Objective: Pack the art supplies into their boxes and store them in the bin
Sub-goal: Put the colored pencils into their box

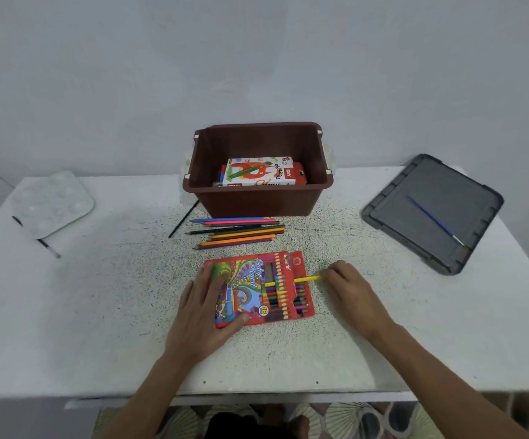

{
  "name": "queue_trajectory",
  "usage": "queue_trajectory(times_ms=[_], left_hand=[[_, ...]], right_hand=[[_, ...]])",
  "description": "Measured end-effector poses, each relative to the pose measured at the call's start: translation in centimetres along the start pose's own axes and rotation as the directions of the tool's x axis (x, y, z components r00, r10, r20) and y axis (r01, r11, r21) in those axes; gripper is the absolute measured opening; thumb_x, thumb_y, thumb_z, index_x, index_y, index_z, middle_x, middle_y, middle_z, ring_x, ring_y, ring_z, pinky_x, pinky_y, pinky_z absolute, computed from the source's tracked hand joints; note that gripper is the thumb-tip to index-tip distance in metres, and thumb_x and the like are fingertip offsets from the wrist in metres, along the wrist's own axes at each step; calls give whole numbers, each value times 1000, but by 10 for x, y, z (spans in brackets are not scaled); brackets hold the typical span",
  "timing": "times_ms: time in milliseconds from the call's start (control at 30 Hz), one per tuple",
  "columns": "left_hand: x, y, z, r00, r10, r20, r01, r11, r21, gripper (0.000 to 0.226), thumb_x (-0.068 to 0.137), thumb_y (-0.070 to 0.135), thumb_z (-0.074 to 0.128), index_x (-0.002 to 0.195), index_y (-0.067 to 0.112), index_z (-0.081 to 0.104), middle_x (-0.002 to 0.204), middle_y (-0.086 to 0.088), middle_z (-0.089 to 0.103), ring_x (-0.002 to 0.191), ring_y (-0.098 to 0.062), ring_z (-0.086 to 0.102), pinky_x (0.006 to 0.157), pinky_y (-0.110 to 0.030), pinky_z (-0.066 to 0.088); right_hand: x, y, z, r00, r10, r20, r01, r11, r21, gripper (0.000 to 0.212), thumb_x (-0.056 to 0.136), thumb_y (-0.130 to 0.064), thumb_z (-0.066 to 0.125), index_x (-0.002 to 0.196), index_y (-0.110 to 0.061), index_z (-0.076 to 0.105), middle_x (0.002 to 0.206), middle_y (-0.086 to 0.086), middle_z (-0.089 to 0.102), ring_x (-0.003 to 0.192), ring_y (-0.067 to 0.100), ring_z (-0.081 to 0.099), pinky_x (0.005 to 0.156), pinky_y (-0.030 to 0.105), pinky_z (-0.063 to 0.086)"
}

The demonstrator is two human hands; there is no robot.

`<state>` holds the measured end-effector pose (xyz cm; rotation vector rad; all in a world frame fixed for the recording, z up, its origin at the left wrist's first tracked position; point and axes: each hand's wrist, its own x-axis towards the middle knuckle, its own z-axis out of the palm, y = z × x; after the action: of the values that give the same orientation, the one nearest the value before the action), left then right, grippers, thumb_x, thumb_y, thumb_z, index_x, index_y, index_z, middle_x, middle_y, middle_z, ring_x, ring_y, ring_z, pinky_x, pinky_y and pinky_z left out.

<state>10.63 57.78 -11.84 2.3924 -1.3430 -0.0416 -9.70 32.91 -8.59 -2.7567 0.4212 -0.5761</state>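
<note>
A red colour pencil box [253, 280] lies flat on the table in front of me. My left hand [207, 307] rests flat on the box's left part, thumb at its front edge. My right hand [348, 288] pinches a yellow pencil [291, 281] at its right end; the pencil lies across the box's right side. Several loose colour pencils [239, 232] lie in a row between the box and the brown bin [257, 198]. Inside the bin sits an oil pastels box [261, 172].
A grey bin lid [415, 223] lies at the right with a blue paintbrush [434, 221] on it. A white paint palette [51, 204] sits at the far left, a brush [48, 245] beside it. A thin black brush [182, 220] lies left of the bin.
</note>
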Motion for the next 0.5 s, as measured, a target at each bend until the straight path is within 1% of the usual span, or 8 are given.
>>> queue_trajectory(times_ms=[100, 167, 267, 333, 400, 467, 500], left_hand=[[0, -1, 1, 1000, -5, -5, 5, 1000, -5, 92, 82, 83, 41, 146, 16, 39, 164, -3, 16, 149, -21, 22, 117, -48, 28], [0, -2, 0, 1000, -3, 0, 3, 1000, -6, 93, 82, 83, 41, 147, 15, 39, 164, -3, 16, 149, -21, 23, 117, -48, 29], [-1, -2, 0, 1000, -7, 1, 7, 1000, -16, 93, 82, 82, 41, 148, 16, 36, 164, -3, 15, 149, -20, 22, 118, -47, 26], [0, -2, -1, 1000, -19, -6, 18, 999, -43, 92, 83, 81, 42, 149, 18, 34, 164, 0, 14, 150, -14, 18, 118, -43, 23], [0, -1, -2, 999, -32, -30, 29, 996, -89, 86, 84, 79, 44, 148, 22, 35, 163, 6, 13, 148, -4, 13, 117, -38, 21], [0, -2, -3, 998, -37, -50, 31, 992, -123, 80, 85, 76, 44, 147, 25, 35, 162, 11, 12, 146, 5, 5, 115, -37, 21], [0, -2, -3, 998, -32, -52, 25, 992, -127, 79, 86, 75, 43, 147, 25, 35, 161, 10, 13, 145, 8, 2, 114, -38, 21]], right_hand=[[7, -10, 11, 1000, 20, 13, -21, 995, 95, 22, 83, -7, 74, 104, -6, 72, 91, 5, 58, 76, 17, 56, 60, 21, 43], [9, -15, 19, 999, 43, 13, -44, 988, 150, 21, 86, -14, 71, 106, -11, 73, 92, 4, 58, 79, 16, 55, 63, 22, 44], [8, -16, 30, 994, 108, -3, -105, 969, 223, 21, 89, -8, 67, 108, -13, 74, 96, 3, 59, 86, 17, 54, 72, 22, 43], [6, -14, 32, 988, 154, 2, -149, 950, 274, 24, 94, -17, 57, 113, -13, 72, 99, 1, 58, 91, 14, 52, 78, 19, 40], [4, -12, 33, 987, 163, 8, -158, 943, 292, 33, 96, -26, 46, 115, -13, 70, 101, -2, 58, 93, 12, 52, 80, 16, 39], [2, -11, 33, 988, 155, 9, -151, 944, 293, 32, 97, -25, 46, 115, -12, 70, 102, -3, 57, 93, 11, 52, 81, 15, 39], [2, -10, 34, 988, 153, 7, -148, 946, 288, 30, 97, -22, 49, 115, -12, 70, 102, -3, 58, 93, 12, 52, 81, 16, 39]])
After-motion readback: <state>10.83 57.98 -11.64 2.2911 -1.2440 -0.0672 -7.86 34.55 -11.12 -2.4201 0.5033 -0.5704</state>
